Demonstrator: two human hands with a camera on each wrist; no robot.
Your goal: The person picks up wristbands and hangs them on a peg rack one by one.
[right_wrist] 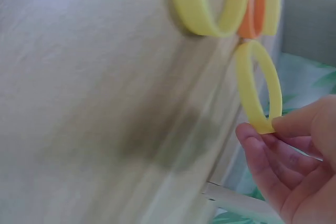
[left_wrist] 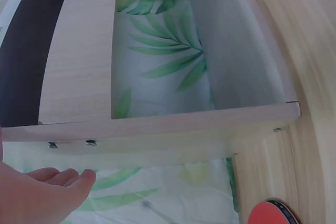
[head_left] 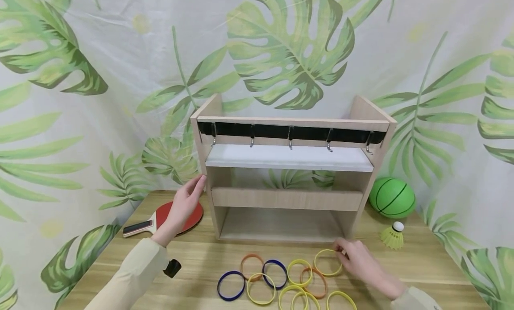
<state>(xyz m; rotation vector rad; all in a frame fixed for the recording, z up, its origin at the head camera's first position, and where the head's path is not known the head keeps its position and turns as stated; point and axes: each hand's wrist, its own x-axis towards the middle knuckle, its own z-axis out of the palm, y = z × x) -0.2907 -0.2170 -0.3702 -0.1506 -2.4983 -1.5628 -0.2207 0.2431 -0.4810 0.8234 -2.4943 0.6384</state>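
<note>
Right hand's got a yellow ring pinched, left hand is just chilling by the shelf.
So the right hand (head_left: pixel 361 261) has the yellow ring (right_wrist: pixel 245 80) between thumb and fingers, at the right end of the ring bunch on the table (head_left: pixel 192 261), in front of the wooden shelf (head_left: pixel 287 199). Left hand (head_left: pixel 185 202) is loose and holding nothing, right by the shelf's left side; can't tell if it's touching.

From here I can't quite tell if the left hand (head_left: pixel 185 206) touches the hook shelf (head_left: pixel 287 199); my head view crops yellow wristbands (head_left: pixel 340 293).
</note>
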